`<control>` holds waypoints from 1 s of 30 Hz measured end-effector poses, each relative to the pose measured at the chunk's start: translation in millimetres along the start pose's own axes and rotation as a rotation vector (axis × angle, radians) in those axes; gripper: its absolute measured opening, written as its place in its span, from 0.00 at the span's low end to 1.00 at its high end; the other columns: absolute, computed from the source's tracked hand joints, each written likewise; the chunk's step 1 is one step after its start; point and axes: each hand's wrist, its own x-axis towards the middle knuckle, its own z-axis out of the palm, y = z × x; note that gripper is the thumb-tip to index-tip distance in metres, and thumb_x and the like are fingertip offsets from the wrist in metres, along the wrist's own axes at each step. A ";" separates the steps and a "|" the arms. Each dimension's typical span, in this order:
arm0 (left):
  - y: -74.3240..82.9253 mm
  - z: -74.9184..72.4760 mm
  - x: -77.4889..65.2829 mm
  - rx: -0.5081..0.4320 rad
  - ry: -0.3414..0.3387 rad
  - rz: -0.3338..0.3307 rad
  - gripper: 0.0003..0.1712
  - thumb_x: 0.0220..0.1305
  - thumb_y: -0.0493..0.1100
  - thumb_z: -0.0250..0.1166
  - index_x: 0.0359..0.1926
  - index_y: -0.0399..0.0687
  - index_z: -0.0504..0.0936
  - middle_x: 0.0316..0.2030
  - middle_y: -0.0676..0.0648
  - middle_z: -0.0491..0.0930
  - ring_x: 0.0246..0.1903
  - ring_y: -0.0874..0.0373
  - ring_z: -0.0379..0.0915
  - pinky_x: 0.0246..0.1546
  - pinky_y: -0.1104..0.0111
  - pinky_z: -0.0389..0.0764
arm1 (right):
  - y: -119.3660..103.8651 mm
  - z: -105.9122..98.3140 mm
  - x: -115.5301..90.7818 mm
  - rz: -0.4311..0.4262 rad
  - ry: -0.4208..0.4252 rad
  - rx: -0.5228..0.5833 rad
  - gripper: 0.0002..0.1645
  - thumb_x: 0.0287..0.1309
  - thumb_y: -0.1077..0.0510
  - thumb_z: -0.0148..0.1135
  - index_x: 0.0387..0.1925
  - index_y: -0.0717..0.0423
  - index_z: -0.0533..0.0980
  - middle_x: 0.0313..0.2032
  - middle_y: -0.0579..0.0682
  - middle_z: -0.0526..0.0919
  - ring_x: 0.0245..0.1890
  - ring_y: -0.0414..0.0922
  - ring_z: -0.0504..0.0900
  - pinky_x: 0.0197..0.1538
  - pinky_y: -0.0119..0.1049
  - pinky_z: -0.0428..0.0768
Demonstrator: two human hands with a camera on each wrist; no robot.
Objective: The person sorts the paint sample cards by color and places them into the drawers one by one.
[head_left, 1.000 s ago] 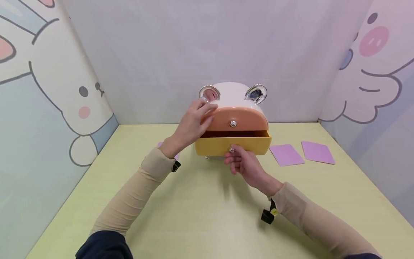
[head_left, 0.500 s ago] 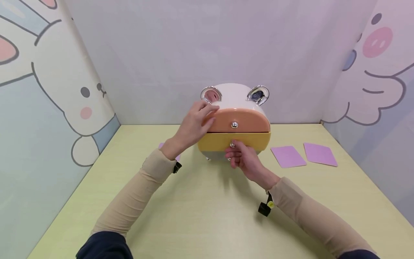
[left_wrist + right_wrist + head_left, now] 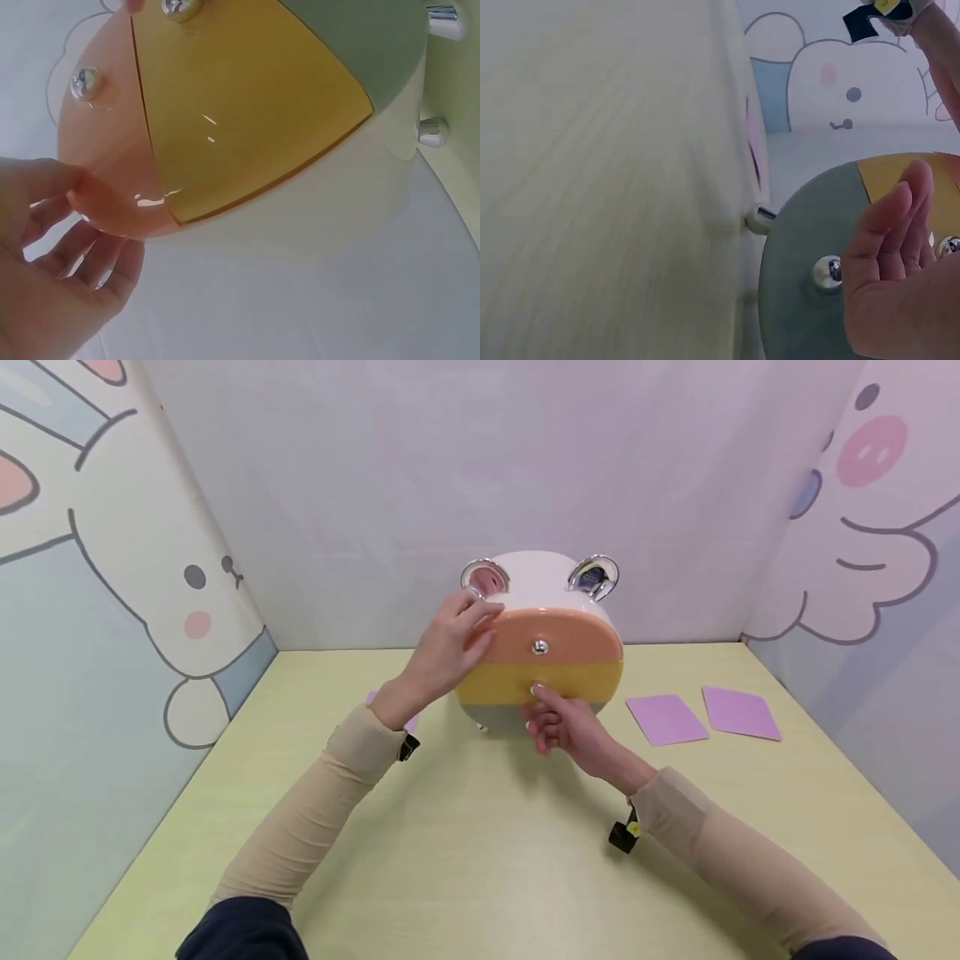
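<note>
Item: one box [image 3: 538,578], white-topped, with two silvery ears [image 3: 485,578] and silver feet [image 3: 432,133], standing upright at the far middle of the worktop [image 3: 465,852]. Fronts: orange drawer [image 3: 577,635] above, yellow drawer [image 3: 588,681] between, grey drawer [image 3: 491,717] below, all flush from where I stand. Left hand [image 3: 444,647]: fingers bent about the box's upper left edge, holding it. Right hand [image 3: 573,728]: thumb at the knob [image 3: 182,7] of the yellow drawer, other fingers loosely curled below; whether the knob is pinched, I cannot tell. Step in hand, by my reading: seating the yellow drawer, which looks fully home. Next move, I judge, calls for easing off the knob without drawing the drawer out, box kept steady. Worktop: pale yellow-green. Upon it: two purple cards [image 3: 667,720], flat, right of the box; another purple piece [image 3: 412,725], mostly hidden behind the left forearm. Room: plain pale back wall [image 3: 390,493]; left panel [image 3: 135,585] with a drawn rabbit; right panel [image 3: 862,585] with a drawn pig.
</note>
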 end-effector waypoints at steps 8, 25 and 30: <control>1.2 -0.1 -1.0 -0.004 0.009 0.001 0.16 0.63 0.36 0.63 0.52 0.41 0.80 0.42 0.41 0.75 0.45 0.47 0.67 0.45 0.60 0.72 | 23.5 -11.0 0.4 0.250 0.011 -0.210 0.33 0.65 0.41 0.52 0.49 0.69 0.74 0.17 0.42 0.79 0.15 0.37 0.72 0.20 0.28 0.66; 0.2 -0.6 -0.7 0.002 0.015 0.006 0.15 0.63 0.35 0.63 0.51 0.41 0.81 0.42 0.41 0.75 0.45 0.47 0.67 0.45 0.59 0.71 | 35.6 -0.2 9.2 0.229 0.191 -0.100 0.21 0.63 0.45 0.55 0.39 0.60 0.80 0.13 0.40 0.72 0.12 0.36 0.66 0.18 0.29 0.61; 1.2 -1.4 -1.0 0.003 0.009 0.008 0.15 0.63 0.36 0.63 0.52 0.41 0.80 0.42 0.41 0.75 0.45 0.47 0.67 0.45 0.60 0.71 | 35.2 -0.4 4.7 0.206 0.169 -0.111 0.21 0.64 0.45 0.56 0.38 0.60 0.79 0.13 0.40 0.72 0.12 0.36 0.66 0.18 0.29 0.63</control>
